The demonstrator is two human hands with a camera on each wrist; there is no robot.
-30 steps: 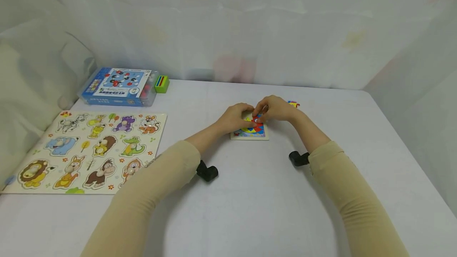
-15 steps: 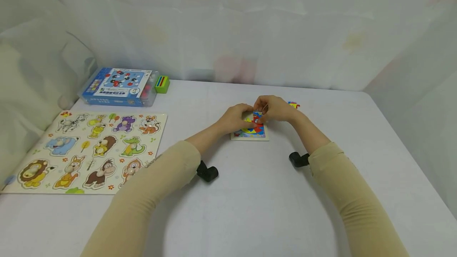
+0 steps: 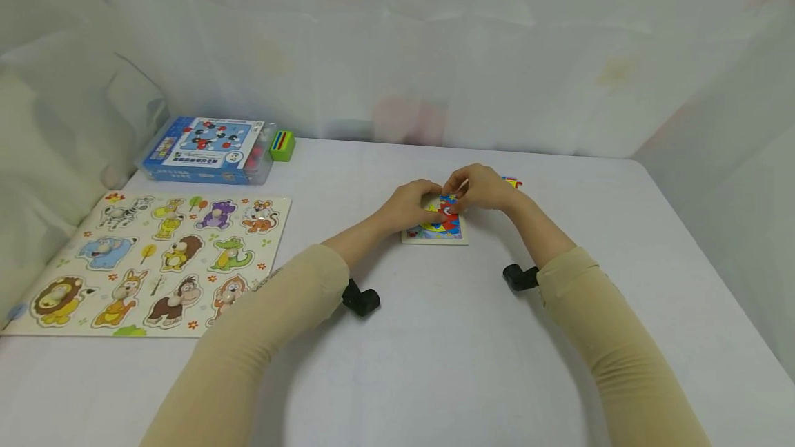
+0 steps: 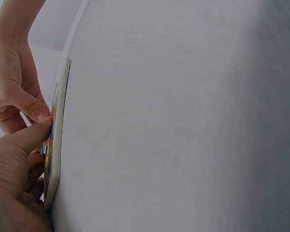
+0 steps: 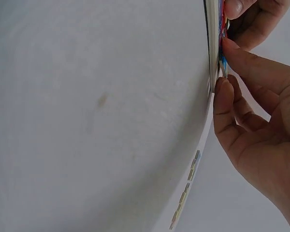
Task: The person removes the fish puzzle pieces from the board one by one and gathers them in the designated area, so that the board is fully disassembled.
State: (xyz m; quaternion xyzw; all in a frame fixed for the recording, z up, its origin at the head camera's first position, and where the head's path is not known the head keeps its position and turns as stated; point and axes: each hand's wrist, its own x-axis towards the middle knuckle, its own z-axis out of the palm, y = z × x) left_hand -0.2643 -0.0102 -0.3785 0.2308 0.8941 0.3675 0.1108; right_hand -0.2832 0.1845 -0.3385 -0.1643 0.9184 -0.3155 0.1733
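A small jigsaw puzzle board point(image 3: 435, 241) with a pale wooden rim and a colourful picture lies mid-table in the head view. My left hand point(image 3: 404, 207) grips it at its left side, the thumb reaching over the picture. From the right, my right hand point(image 3: 481, 188) pinches a blue and red puzzle piece point(image 3: 448, 201) at the board's upper right part. In the right wrist view this puzzle piece point(image 5: 224, 65) stands slightly tilted at the board's end, between thumb and fingertips. Both thumbs are close together over the picture. The fingers hide part of the board.
Loose puzzle pieces point(image 3: 513, 182) lie behind my right hand. At left is a large animal peg puzzle point(image 3: 149, 254), with a blue molecule-model box point(image 3: 205, 150) and a green block point(image 3: 282, 147) behind it. Black wrist-worn parts point(image 3: 361, 300) stick out beneath the sleeves.
My right fingers have shifted slightly at the board's upper right, and more of the blue part of the puzzle piece shows. The left hand has stayed in place.
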